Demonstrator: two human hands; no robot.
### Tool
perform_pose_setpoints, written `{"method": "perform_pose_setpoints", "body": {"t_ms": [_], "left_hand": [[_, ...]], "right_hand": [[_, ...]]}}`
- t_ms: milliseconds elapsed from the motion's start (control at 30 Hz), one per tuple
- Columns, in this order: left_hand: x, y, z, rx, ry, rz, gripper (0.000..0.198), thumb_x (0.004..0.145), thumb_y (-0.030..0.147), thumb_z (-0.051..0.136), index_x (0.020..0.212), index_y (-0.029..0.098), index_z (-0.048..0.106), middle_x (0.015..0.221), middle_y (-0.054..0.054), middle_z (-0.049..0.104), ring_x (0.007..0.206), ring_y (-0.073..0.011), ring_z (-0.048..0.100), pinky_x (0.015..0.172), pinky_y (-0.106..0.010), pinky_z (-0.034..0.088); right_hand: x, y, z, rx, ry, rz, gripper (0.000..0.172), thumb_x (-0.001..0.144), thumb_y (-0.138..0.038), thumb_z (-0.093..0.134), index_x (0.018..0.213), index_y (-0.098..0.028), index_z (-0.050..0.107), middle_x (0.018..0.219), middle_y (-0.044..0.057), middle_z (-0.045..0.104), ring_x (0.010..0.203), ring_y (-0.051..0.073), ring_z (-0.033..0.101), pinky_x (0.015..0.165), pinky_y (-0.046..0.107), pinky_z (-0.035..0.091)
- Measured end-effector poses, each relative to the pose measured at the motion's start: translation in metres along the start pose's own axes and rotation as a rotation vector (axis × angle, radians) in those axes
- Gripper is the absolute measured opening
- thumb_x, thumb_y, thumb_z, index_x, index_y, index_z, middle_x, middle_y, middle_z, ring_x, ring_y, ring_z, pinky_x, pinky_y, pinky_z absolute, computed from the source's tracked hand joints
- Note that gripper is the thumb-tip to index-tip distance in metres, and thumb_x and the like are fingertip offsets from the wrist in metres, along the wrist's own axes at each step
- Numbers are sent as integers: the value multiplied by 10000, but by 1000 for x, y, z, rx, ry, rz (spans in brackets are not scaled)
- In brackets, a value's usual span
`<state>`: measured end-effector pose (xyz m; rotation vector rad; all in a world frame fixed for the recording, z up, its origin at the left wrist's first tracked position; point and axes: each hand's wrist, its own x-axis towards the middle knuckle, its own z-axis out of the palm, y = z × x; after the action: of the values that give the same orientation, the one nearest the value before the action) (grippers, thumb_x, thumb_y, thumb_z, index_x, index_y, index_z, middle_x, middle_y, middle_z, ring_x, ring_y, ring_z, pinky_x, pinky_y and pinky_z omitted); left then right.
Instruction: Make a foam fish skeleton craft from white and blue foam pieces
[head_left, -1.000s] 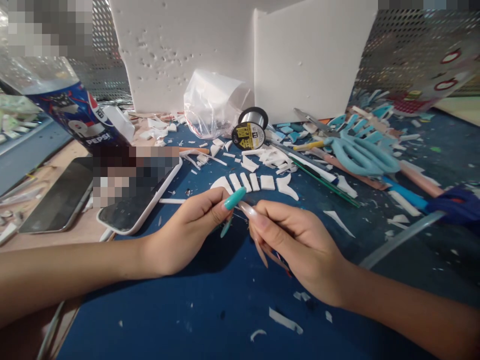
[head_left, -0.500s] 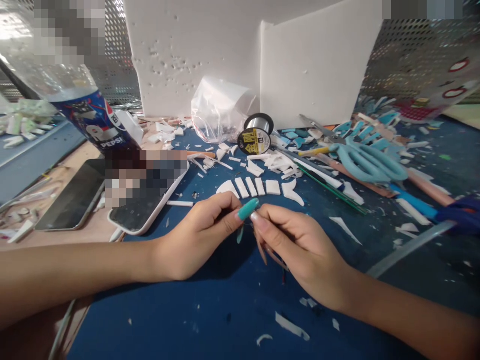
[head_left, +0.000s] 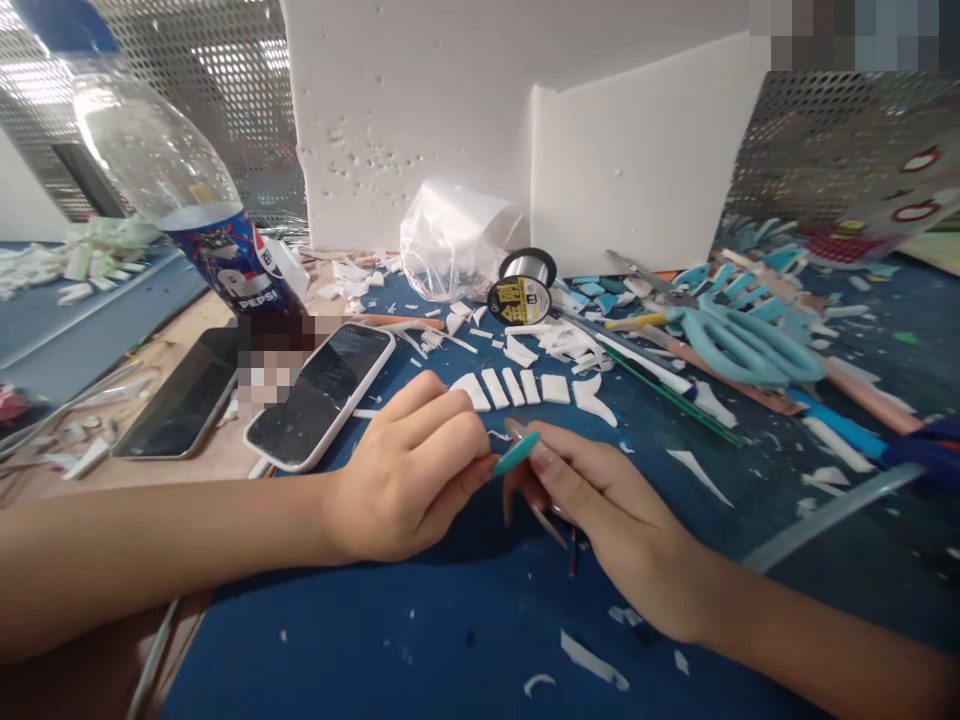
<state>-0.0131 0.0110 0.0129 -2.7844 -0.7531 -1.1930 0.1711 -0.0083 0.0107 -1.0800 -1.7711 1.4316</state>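
Observation:
My left hand (head_left: 412,475) is closed, fingers curled, its long teal thumbnail reaching to my right fingertips. My right hand (head_left: 626,515) is closed in a pinch, with long pale nails pointing down. Whatever is between the fingertips is too small or hidden to make out. Just beyond my hands, white foam pieces lie in a row shaped like a fish: a rounded head piece (head_left: 469,390), narrow strips (head_left: 513,386), a squarish piece (head_left: 555,388) and a forked tail piece (head_left: 595,402). Behind them a spool of clear line (head_left: 525,287) rests on its side.
Two phones (head_left: 322,395) and a tilted Pepsi bottle (head_left: 225,250) are at the left. Light-blue scissors (head_left: 750,345), pens and blue foam scraps lie at the right. A clear plastic bag (head_left: 454,240) sits before white foam boards (head_left: 637,180). White offcuts litter the blue mat (head_left: 360,640).
My left hand has rolled over, so its knuckles now face up and its fingers curl more tightly. My right hand stays in its pinch. The camera view has shifted slightly.

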Motion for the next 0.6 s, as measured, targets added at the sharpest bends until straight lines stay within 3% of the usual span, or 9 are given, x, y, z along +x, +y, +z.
{"method": "perform_pose_setpoints", "body": {"t_ms": [233, 300, 433, 600], "left_hand": [[0, 2, 4, 43, 83, 51, 208, 896, 102, 360, 706, 184, 382, 598, -5, 440, 561, -135, 350, 547, -293, 318], [0, 2, 5, 49, 82, 40, 208, 888, 96, 373, 702, 188, 371, 600, -3, 436, 563, -135, 350, 551, -294, 317], [-1, 3, 5, 50, 64, 21, 211, 870, 89, 400, 697, 197, 346, 602, 4, 406, 572, -138, 327, 548, -294, 302], [-1, 1, 7, -19, 26, -58, 196, 860, 74, 400, 714, 192, 343, 633, 2, 390, 594, -138, 307, 559, -291, 293]], "right_hand": [[0, 5, -1, 83, -33, -40, 311, 944, -417, 354, 847, -192, 545, 601, -42, 371, 512, 82, 329, 454, 225, 275], [2, 5, -1, 74, -28, -61, 305, 935, -411, 384, 806, -191, 552, 606, -41, 366, 504, 79, 308, 444, 226, 257], [3, 2, -2, 20, -10, -128, 315, 909, -388, 457, 683, -183, 534, 629, -27, 438, 575, 86, 404, 516, 229, 311], [2, 2, -1, 78, 4, -62, 308, 905, -352, 479, 649, -185, 517, 564, -46, 438, 492, 69, 409, 476, 214, 327]]}}
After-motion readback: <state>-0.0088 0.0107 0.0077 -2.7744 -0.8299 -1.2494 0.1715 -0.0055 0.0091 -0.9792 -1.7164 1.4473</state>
